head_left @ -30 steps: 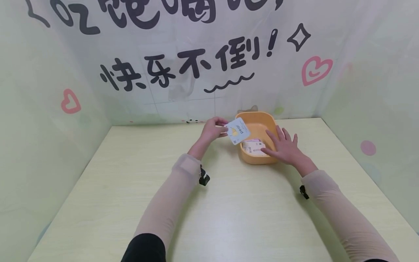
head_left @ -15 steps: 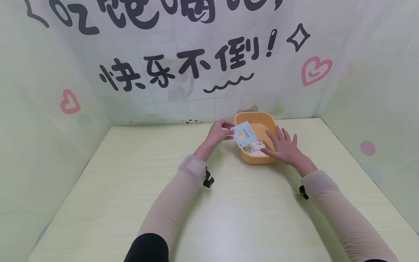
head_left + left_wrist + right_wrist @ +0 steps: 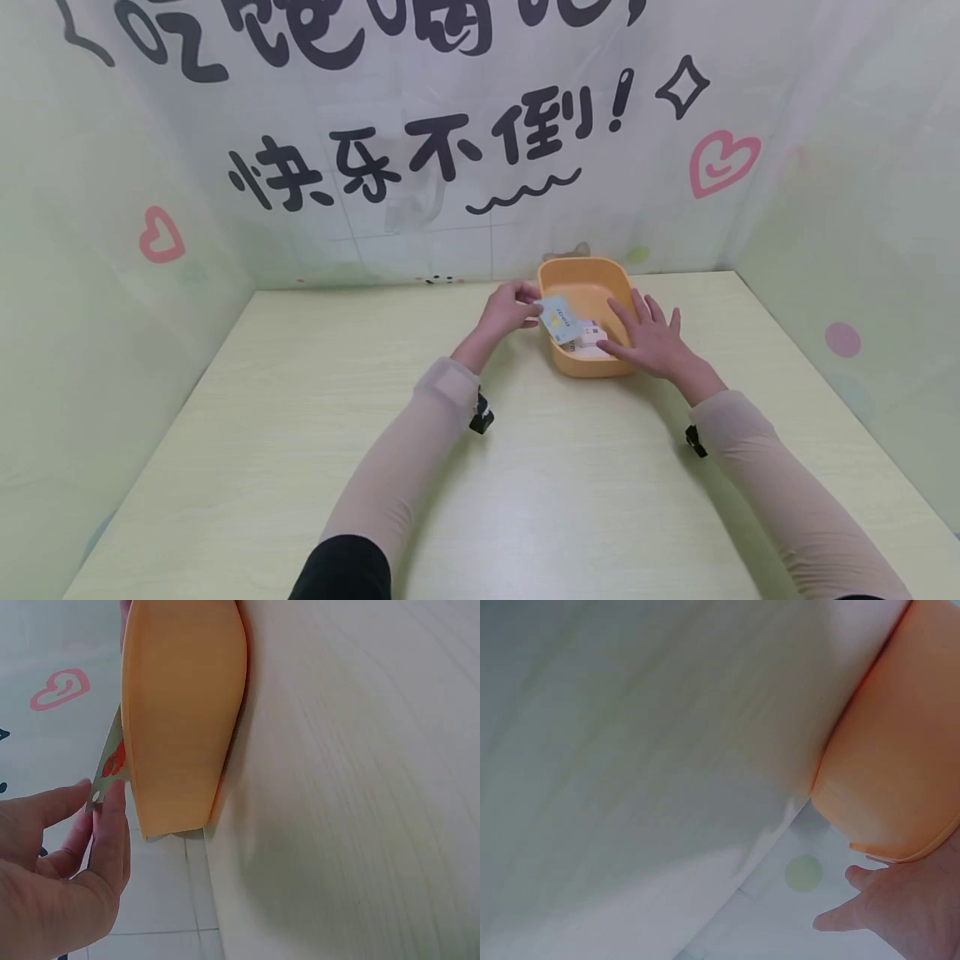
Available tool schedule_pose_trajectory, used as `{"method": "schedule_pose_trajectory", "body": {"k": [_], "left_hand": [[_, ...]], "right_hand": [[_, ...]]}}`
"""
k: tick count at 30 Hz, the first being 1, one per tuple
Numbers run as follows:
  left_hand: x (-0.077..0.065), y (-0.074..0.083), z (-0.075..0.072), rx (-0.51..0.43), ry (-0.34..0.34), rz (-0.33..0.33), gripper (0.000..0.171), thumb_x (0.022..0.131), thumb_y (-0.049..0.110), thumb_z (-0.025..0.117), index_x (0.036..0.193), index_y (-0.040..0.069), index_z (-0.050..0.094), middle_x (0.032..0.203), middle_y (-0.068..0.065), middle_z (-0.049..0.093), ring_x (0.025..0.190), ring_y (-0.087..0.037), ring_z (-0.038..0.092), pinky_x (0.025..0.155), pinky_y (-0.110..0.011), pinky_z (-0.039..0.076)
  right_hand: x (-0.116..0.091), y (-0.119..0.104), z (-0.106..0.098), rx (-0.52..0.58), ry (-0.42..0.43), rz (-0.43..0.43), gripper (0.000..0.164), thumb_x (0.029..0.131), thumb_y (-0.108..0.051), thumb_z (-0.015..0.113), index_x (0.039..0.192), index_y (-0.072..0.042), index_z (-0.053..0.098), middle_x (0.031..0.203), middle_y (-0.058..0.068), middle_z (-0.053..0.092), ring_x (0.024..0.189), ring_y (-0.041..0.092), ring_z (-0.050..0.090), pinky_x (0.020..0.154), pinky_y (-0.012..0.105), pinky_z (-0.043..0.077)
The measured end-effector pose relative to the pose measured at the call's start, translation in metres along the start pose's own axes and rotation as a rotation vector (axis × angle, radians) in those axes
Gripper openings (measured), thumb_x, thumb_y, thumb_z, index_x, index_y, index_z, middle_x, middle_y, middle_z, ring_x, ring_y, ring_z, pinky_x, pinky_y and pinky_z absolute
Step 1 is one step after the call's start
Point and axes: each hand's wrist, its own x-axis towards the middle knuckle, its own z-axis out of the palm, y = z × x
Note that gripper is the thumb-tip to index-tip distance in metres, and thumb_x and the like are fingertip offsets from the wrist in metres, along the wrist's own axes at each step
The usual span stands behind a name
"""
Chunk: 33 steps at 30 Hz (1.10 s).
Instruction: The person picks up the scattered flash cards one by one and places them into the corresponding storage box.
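Observation:
My left hand (image 3: 512, 308) pinches the corner of a pale blue card (image 3: 559, 320) between thumb and fingers, with a yellow pear picture on its upper face. The card tilts over the left rim of an orange plastic bin (image 3: 592, 367). In the left wrist view the card (image 3: 111, 757) shows a red picture on its other side, close against the bin's wall (image 3: 184, 720). Inside the bin, white and pink cards (image 3: 592, 338) lie at the near end. My right hand (image 3: 654, 340) rests on the bin's right rim, fingers spread and mostly straight.
The bin stands near the back edge of a pale wooden table (image 3: 480, 500). Right behind it hangs a printed cloth backdrop (image 3: 420, 192) with black writing. Cloth side walls (image 3: 112, 333) flank the table.
My left hand has moved right and slightly down, bringing the pear card from beside the bin to over its left rim. The right hand and the bin have stayed put.

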Motion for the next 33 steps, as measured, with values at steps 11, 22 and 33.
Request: {"method": "schedule_pose_trajectory", "body": {"k": [11,22,33], "left_hand": [[-0.005,-0.011,-0.011,0.098,-0.023,-0.017,0.027,0.094,0.004,0.065,0.120,-0.003,0.060,0.110,-0.014,0.063,0.102,-0.029,0.068,0.081,-0.026,0.063],[-0.012,-0.025,-0.047,0.108,0.056,-0.037,0.027,0.094,0.004,0.065,0.121,-0.002,0.060,0.109,-0.012,0.061,0.099,-0.025,0.066,0.087,-0.030,0.062],[-0.013,-0.030,-0.080,0.429,0.111,0.044,0.035,0.094,0.021,0.067,0.125,0.004,0.062,0.152,-0.010,0.049,0.132,-0.030,0.052,0.112,-0.043,0.046]], "right_hand": [[0.000,0.000,0.000,-0.005,0.002,-0.009,0.085,0.096,-0.058,0.048,0.160,-0.013,0.014,0.165,0.029,-0.005,0.149,0.055,0.001,0.111,0.082,-0.007],[0.002,0.001,-0.001,-0.007,-0.008,-0.014,0.086,0.095,-0.060,0.048,0.160,-0.014,0.014,0.165,0.029,-0.005,0.149,0.055,0.001,0.110,0.083,-0.007],[-0.003,0.006,-0.019,0.077,-0.041,0.029,0.095,0.094,-0.061,0.052,0.161,-0.011,0.004,0.164,0.024,-0.019,0.150,0.052,-0.011,0.109,0.084,-0.007]]}}
